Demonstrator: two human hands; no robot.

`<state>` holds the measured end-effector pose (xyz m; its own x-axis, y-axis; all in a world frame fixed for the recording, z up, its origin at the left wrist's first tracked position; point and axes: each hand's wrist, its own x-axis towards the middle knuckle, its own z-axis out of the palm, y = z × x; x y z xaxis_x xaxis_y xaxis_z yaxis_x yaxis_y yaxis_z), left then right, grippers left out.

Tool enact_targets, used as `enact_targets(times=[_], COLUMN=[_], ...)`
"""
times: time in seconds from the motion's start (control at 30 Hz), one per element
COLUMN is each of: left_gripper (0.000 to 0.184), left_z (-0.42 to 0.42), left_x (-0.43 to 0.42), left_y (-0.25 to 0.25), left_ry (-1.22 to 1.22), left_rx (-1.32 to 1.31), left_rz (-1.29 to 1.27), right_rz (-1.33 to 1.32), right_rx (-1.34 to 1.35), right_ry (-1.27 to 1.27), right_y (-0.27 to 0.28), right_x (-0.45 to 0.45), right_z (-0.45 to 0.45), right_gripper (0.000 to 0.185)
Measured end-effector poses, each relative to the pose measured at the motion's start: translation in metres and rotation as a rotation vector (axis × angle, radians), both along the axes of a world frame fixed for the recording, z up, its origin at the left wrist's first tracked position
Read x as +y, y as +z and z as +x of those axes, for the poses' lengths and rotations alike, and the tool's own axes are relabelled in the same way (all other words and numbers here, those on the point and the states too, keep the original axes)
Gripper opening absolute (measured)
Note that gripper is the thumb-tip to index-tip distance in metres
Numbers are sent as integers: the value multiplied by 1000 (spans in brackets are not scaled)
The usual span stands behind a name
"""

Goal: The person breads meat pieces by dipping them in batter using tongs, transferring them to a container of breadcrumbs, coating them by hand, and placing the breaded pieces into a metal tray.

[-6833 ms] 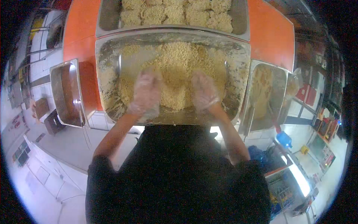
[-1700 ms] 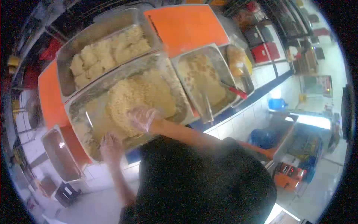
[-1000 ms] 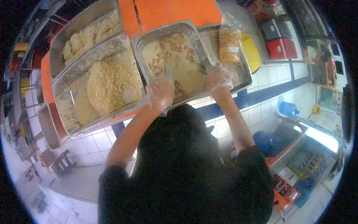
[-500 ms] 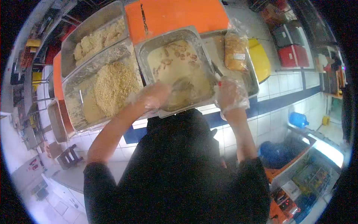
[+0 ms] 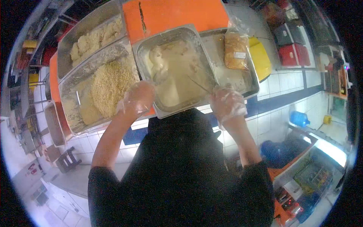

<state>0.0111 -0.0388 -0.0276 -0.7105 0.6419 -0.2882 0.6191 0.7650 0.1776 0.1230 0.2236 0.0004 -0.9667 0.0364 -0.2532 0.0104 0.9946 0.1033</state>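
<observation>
A deep metal pan (image 5: 204, 49) of pale, runny batter (image 5: 177, 83) stands in front of me, with wet lumps showing near its far left side. My right hand (image 5: 228, 101), in a clear plastic glove, is closed at the pan's near right corner. From it a thin-handled utensil (image 5: 200, 84) slants into the batter; its head is hidden. My left hand (image 5: 139, 97), gloved too, is curled at the pan's left rim and seems to grip it; its fingertips are hidden. Beside it, a metal tray (image 5: 72, 100) holds a heap of coarse crumbs (image 5: 111, 85).
Another metal tray (image 5: 65, 53) with pale crumbly coating (image 5: 94, 43) lies at the far left. On the right tray (image 5: 245, 85) rests a plastic bag of orange-brown crumbs (image 5: 236, 53). An orange board (image 5: 177, 15) spans the back, and a yellow container (image 5: 260, 60) stands at right.
My left hand has moved left, from over the batter to the pan's rim. My right hand has shifted slightly left. The batter's surface has changed, and the lumps show less clearly.
</observation>
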Motion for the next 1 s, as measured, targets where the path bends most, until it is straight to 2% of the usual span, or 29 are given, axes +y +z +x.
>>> enact_targets(times=[0.03, 0.1, 0.13, 0.2, 0.33, 0.43, 0.47, 0.5, 0.57, 0.63, 0.7, 0.8, 0.83, 0.9, 0.93, 1.0], left_gripper=[17, 19, 19, 20, 21, 30, 23, 20, 19, 18, 12, 10, 10, 11, 11, 13], left_z=[1, 0, -1, -5, -24, -35, -35, -35, -34, -30, -23, -14, -10, -2, 1, 5], left_x=[2, 14, 18, 28, 52, 47, 37, 30, 16, 7, 0, -7, -9, -13, -13, -12], left_y=[3, 9, -5, -45, -6, -25, -52, -54, -58, -38, -20, -15, -16, -17, -13, -3], left_ry=[9, 22, 38, 77, 160, 204, 145, 83, 146, 204, 8, -1, 2, 174, 181, 313], left_rx=[-2, -329, -331, -434, -538, -424, -136, 150, 85, 18, 159, 182, 181, 180, 182, 27], left_rz=[7, -138, -129, 80, 39, 107, 167, 226, 222, 219, 25, -90, -88, 92, 95, 55], right_rz=[7, 105, 110, 121, 52, 82, 82, 81, 97, 115, 151, 5, 7, 27, 31, -13], right_rx=[-2, 48, 48, 0, 6, -43, 71, 184, 142, 100, -25, 73, 72, -172, -171, 125], right_ry=[9, 54, 72, 53, -42, -71, -7, 56, 142, 224, 116, 185, 188, 238, 243, 336], right_y=[-8, -20, -20, -20, -14, -13, -25, -26, -23, -23, -31, -35, -30, -16, -28, -50], right_x=[-1, -2, -2, -1, -1, 0, 3, 2, 1, -2, -1, 0, -5, -17, -14, -11], right_z=[0, -4, -6, -12, -19, -15, -12, -12, -10, -9, -9, -11, -19, -37, -35, -30], right_gripper=[30, 32, 32, 35, 35, 29, 29, 29, 28, 26, 26, 25, 25, 26, 26, 27])
